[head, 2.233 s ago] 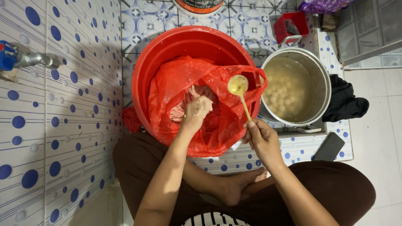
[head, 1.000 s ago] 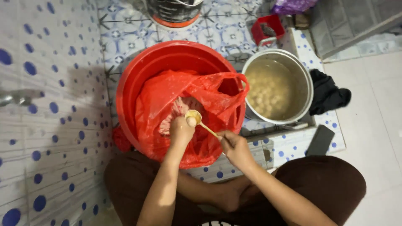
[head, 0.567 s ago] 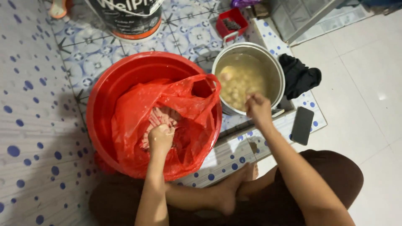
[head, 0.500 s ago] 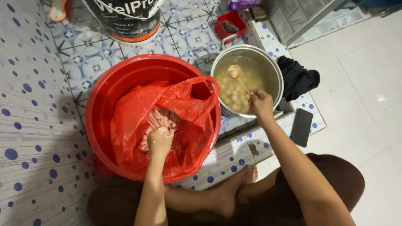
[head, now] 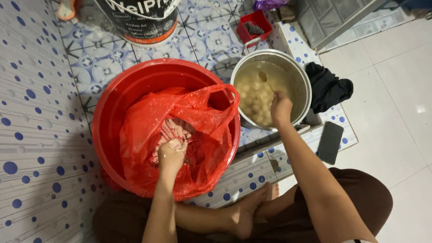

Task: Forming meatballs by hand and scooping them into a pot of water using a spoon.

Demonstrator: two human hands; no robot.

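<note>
The steel pot (head: 300, 76) is hemmed by the red basin (head: 117, 108), black cloth (head: 330, 87) and red tray (head: 254, 27).

basin (head: 112, 112): bright red
bag (head: 211, 148): translucent red
paste (head: 173, 130): pale pink
pot (head: 306, 85): silvery metal, cloudy beige liquid
balls (head: 254, 96): pale beige
box (head: 254, 24): red, dark contents
bucket (head: 144, 20): black label over white, white lettering, orange base rim
cloth (head: 328, 87): black
phone (head: 330, 141): black
wall (head: 31, 135): white, blue dots
floor (head: 108, 49): white and blue star and circle pattern
clothing (head: 364, 202): dark brown
</note>
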